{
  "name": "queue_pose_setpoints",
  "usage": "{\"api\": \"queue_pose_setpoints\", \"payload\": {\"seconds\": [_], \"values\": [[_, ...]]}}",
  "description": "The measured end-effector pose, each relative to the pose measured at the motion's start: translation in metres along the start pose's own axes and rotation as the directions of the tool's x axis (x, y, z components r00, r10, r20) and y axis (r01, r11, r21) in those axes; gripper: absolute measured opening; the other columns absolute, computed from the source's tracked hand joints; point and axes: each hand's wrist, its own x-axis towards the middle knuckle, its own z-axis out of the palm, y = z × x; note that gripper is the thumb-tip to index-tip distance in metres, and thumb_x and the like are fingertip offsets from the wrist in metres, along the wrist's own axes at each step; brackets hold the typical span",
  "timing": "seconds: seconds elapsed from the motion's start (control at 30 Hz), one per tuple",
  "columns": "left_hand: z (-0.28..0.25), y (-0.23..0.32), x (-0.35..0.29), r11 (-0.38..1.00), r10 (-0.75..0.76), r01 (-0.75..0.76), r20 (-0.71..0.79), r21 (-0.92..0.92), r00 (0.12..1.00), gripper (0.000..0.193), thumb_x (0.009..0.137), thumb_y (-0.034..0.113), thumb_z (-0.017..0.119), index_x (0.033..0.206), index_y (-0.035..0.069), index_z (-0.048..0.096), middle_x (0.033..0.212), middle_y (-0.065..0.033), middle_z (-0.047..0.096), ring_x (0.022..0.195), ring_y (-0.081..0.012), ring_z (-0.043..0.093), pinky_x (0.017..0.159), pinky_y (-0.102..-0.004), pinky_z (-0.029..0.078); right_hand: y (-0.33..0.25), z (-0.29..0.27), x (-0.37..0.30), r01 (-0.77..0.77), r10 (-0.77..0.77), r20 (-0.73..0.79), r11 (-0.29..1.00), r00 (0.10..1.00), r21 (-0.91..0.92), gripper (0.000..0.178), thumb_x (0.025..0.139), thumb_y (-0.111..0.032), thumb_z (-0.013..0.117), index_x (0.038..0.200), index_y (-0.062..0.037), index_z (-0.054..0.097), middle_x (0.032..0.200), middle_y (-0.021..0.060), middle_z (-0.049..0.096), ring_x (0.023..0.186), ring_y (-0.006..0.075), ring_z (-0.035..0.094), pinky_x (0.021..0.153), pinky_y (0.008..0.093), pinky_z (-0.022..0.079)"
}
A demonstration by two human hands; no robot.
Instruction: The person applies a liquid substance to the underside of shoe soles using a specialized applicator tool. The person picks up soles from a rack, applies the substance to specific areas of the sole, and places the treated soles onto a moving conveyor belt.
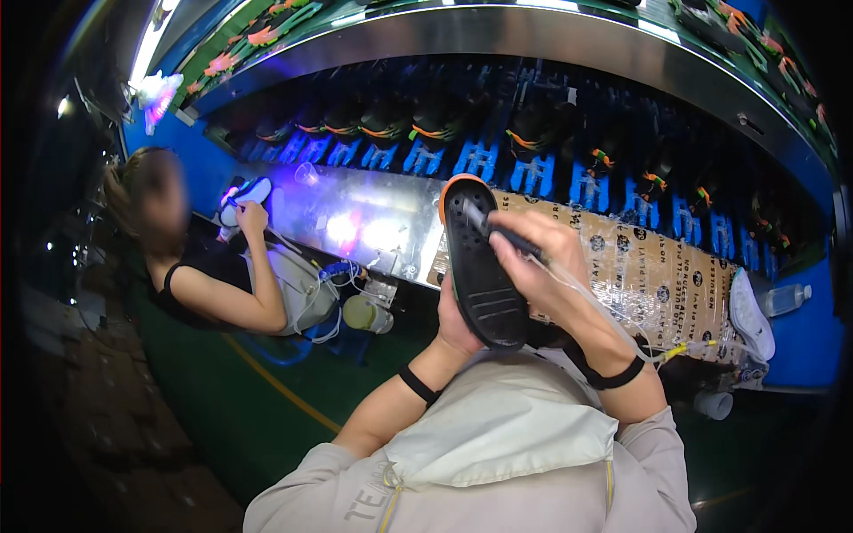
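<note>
A black shoe sole with an orange rim at its toe is held toe-up in front of my body. It has small holes at the toe end and grooved lines nearer the heel. My left hand grips its left side, fingers hidden behind it. Wrapped round a dark-handled brush-like tool is my right hand. The tool's grey tip is blurred over the toe end; whether it touches cannot be made out. A clear hose runs from the handle along my right forearm.
Beyond the sole lies a bench with taped printed cardboard and a metal top. Blue holders with dark shoe parts line its back. A white sole and clear bottle are at right. A co-worker sits at left.
</note>
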Motion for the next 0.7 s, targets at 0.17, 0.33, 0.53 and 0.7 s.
{"api": "queue_pose_setpoints", "payload": {"seconds": [0.17, 0.33, 0.53, 0.7], "values": [[0.009, -0.006, -0.007, 0.954, 0.088, 0.009, -0.31, 0.299, 0.947, 0.083, 0.107, 0.074, 0.03, 0.164, 0.015, 0.045, 0.156, -0.016, 0.059, 0.141, -0.034, 0.061, 0.119, -0.0521, 0.052, 0.021, 0.029, 0.002, 0.332, -0.339, -0.027, 0.933, 0.94, -0.137, 0.029, 0.088, -0.008, 0.082, 0.116, -0.0059, 0.079, 0.09, 0.0124, 0.072, 0.087, 0.0328, 0.068, 0.079, 0.0423, 0.054], [-0.007, 0.005, -0.003, 0.996, 0.03, -0.018, -0.136, 0.083, 0.99, 0.085, 0.106, 0.075, 0.034, 0.166, 0.016, 0.043, 0.161, -0.0147, 0.055, 0.144, -0.0339, 0.06, 0.121, -0.0516, 0.05, 0.023, 0.02, 0.005, 0.228, -0.234, -0.006, 0.939, 0.972, 0.257, 0.027, 0.087, -0.01, 0.083, 0.114, -0.0063, 0.081, 0.091, 0.0097, 0.074, 0.086, 0.0301, 0.066, 0.084, 0.0417, 0.051], [-0.003, 0.004, -0.002, 0.996, 0.029, -0.003, -0.272, 0.094, 0.962, 0.084, 0.104, 0.074, 0.043, 0.165, 0.017, 0.044, 0.161, -0.0153, 0.054, 0.143, -0.0345, 0.06, 0.12, -0.0527, 0.051, 0.019, 0.015, 0.003, 0.453, -0.436, 0.214, 0.891, 0.874, -0.036, 0.03, 0.084, -0.01, 0.085, 0.114, -0.0101, 0.08, 0.09, 0.0066, 0.073, 0.087, 0.028, 0.065, 0.082, 0.0429, 0.046], [0.005, 0.011, -0.001, 0.945, 0.124, -0.067, -0.162, 0.319, 0.979, 0.085, 0.104, 0.074, 0.043, 0.164, 0.014, 0.044, 0.163, -0.0146, 0.053, 0.148, -0.033, 0.055, 0.124, -0.0509, 0.047, 0.018, 0.016, 0.004, 0.376, -0.377, -0.019, 0.926, 0.926, -0.045, 0.028, 0.084, -0.011, 0.084, 0.112, -0.0114, 0.081, 0.086, 0.0043, 0.07, 0.084, 0.0274, 0.064, 0.082, 0.0423, 0.046]]}}
